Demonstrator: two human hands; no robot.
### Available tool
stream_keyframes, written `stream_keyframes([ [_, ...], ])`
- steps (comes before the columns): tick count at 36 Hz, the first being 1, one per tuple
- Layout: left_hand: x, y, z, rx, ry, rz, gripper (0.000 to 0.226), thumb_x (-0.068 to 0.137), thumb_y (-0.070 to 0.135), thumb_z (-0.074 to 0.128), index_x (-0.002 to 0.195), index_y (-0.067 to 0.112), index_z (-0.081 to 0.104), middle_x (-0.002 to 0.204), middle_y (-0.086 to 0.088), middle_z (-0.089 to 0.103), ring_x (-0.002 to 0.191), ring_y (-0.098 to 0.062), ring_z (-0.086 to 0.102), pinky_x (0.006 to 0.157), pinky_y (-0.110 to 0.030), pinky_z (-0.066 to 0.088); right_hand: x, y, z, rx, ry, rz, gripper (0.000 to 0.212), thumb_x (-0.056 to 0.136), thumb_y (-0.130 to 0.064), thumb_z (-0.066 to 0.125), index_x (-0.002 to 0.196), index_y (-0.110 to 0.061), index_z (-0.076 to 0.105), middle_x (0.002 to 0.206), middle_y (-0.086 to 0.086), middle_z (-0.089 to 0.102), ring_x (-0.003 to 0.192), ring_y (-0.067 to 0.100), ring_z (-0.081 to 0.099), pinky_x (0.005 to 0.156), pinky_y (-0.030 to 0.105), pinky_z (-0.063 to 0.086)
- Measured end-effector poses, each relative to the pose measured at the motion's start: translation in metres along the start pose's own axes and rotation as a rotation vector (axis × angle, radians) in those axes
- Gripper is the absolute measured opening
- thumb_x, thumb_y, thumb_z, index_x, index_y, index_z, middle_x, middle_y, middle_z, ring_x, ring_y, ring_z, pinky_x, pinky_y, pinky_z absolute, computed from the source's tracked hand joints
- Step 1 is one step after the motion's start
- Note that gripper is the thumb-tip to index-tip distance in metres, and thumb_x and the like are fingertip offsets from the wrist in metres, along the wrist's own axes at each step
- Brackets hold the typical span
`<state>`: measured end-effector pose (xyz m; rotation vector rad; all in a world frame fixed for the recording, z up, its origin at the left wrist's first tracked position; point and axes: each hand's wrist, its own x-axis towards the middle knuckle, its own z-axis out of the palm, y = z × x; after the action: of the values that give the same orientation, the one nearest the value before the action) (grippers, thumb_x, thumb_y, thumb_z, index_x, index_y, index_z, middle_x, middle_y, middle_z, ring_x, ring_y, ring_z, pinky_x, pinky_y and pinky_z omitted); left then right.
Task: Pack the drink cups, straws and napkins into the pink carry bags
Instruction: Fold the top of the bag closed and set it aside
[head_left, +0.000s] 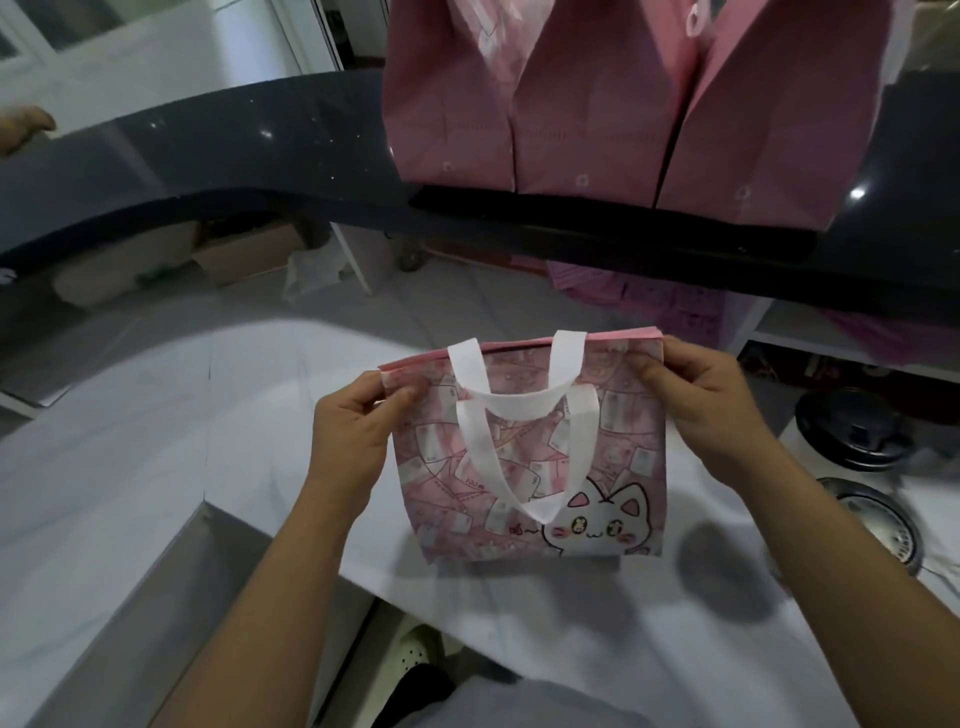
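Both hands, left hand (353, 431) and right hand (711, 410), pinch the top corners of a flat, unopened pink cat-print fabric carry bag (530, 467) between them, nothing packed, black-lidded drink cups (852, 431) waiting beside the right.

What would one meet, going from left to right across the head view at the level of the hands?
First the left hand, then the pink carry bag with a cat print, the right hand, and a dark round lid.

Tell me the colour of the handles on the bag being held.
White handles on a pink bag with a cat print; head view shows them best.
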<state>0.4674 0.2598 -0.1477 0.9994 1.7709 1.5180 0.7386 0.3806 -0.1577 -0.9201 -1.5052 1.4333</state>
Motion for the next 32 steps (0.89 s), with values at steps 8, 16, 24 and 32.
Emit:
stream_keyframes([
  [8, 0.01, 0.003, 0.001, -0.06, -0.114, -0.071, 0.025, 0.081, 0.025, 0.073, 0.103, 0.016, 0.077, 0.102, -0.006, 0.076, 0.098, -0.027, 0.07, 0.083, -0.038, 0.06, -0.001, -0.001, -0.003, 0.046, 0.174, -0.037, 0.022, 0.088, 0.0, 0.068, 0.09, -0.019, 0.077, 0.084, -0.002, 0.077, 0.082, 0.016, 0.072, 0.074, 0.028, 0.06],
  [16, 0.013, 0.005, 0.006, -0.047, -0.071, -0.009, 0.022, 0.09, 0.001, 0.066, 0.096, 0.021, 0.076, 0.087, 0.006, 0.078, 0.084, -0.012, 0.072, 0.073, -0.022, 0.058, 0.001, 0.003, -0.003, 0.029, 0.263, -0.065, 0.025, 0.085, 0.002, 0.071, 0.095, -0.02, 0.063, 0.085, 0.009, 0.073, 0.083, 0.025, 0.071, 0.075, 0.039, 0.059],
  [24, 0.017, 0.008, 0.009, -0.125, -0.012, 0.007, 0.017, 0.086, 0.001, 0.071, 0.097, 0.006, 0.059, 0.079, 0.001, 0.076, 0.076, -0.018, 0.073, 0.065, -0.028, 0.061, 0.005, -0.008, -0.013, -0.012, 0.149, -0.037, 0.031, 0.086, 0.003, 0.069, 0.105, -0.018, 0.058, 0.071, 0.002, 0.07, 0.069, 0.018, 0.069, 0.062, 0.035, 0.058],
  [32, 0.028, 0.014, 0.007, -0.016, -0.153, 0.014, 0.022, 0.087, 0.013, 0.07, 0.101, 0.017, 0.054, 0.086, -0.002, 0.078, 0.086, -0.021, 0.075, 0.066, -0.024, 0.06, 0.008, -0.016, -0.032, -0.12, 0.043, -0.087, 0.028, 0.085, 0.004, 0.069, 0.105, -0.016, 0.071, 0.08, 0.003, 0.074, 0.075, 0.014, 0.07, 0.068, 0.024, 0.058],
])
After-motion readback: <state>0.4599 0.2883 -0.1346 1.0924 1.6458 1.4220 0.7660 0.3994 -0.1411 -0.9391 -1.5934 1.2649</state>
